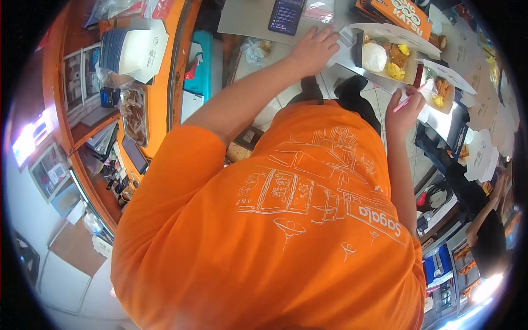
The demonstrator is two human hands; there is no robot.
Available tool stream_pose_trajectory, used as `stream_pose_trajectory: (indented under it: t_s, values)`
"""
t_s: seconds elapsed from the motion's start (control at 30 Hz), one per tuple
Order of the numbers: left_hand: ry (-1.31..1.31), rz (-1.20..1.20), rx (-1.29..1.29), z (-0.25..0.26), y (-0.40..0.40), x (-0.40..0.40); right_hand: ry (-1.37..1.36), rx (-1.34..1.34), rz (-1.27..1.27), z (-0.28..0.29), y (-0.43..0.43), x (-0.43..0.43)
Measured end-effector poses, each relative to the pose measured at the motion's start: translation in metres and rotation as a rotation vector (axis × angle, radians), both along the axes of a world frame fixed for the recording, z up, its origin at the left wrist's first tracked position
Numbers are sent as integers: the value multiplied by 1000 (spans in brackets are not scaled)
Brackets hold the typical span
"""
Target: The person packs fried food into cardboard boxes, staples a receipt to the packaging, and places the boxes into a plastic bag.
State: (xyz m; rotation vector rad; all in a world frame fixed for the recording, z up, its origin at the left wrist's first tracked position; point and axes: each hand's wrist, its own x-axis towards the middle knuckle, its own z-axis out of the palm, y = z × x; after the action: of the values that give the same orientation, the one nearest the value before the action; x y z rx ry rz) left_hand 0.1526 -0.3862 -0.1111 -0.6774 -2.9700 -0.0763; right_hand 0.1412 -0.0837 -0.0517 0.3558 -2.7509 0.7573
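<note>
My left hand (315, 51) rests palm down at the table's edge, fingers slightly spread. Beside its fingertips lies a printed paper slip (346, 38). A pink pen (408, 102) is held in my right hand (406, 109), close to the front of the food boxes. One open paper meal box (367, 71) contains a mound of white rice (374, 57), fried breaded pieces (398, 55) and yellow scrambled egg (395, 71). To its right, a second open box (445, 108) has similar food, partly hidden by my right hand.
A smartphone (286, 16) with a lit screen lies on the grey table (243, 24). Orange printed boxes (398, 16) stand behind the meals. Stacked paper boxes (123, 51) and a lidded tray of brown food (134, 117) occupy the orange counter at left. Another person's arm (484, 218) is at right.
</note>
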Motion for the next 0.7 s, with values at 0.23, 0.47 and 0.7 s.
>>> stream_pose_trajectory:
  t_s: [0.23,0.47,0.7]
  values:
    - [-21,-150,129,-14,-23,-10,-207,-168,258,14,-36,11]
    - [2,9,332,-26,-14,-11,-624,-278,427,7,-79,-5]
    - [-19,33,284,-34,-17,-25,-553,-404,197,-22,-96,-15]
